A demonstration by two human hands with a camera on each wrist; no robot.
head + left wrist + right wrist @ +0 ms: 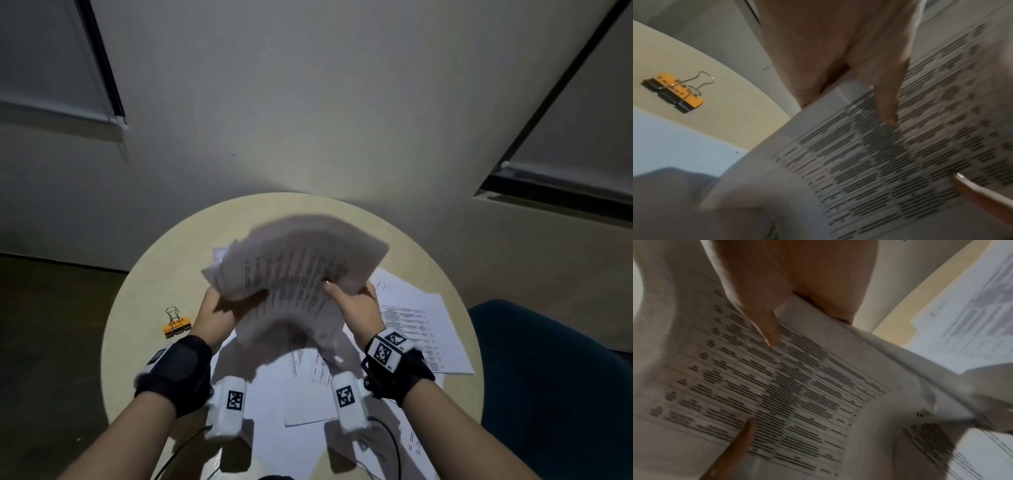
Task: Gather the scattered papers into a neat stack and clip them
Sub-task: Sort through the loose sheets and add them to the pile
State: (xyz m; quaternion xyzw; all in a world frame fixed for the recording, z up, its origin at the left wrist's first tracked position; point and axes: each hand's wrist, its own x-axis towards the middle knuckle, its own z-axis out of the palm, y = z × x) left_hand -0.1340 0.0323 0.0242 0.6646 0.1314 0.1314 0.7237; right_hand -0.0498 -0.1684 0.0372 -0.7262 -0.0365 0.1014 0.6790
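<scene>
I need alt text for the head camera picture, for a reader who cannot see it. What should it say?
Two hands, the left hand and the right hand, hold a curved bundle of printed papers above a round table. More loose sheets lie on the table beneath and to the right, and an orange binder clip lies near the table's left edge.

**Both hands raised, gripping from either side**

Both forearms reach forward, wrists in black straps with tagged white camera units. The left hand (219,310) grips the papers (294,274) from the left, thumb on top. The right hand (356,305) grips them from the right, thumb pressed on the printed face.
</scene>
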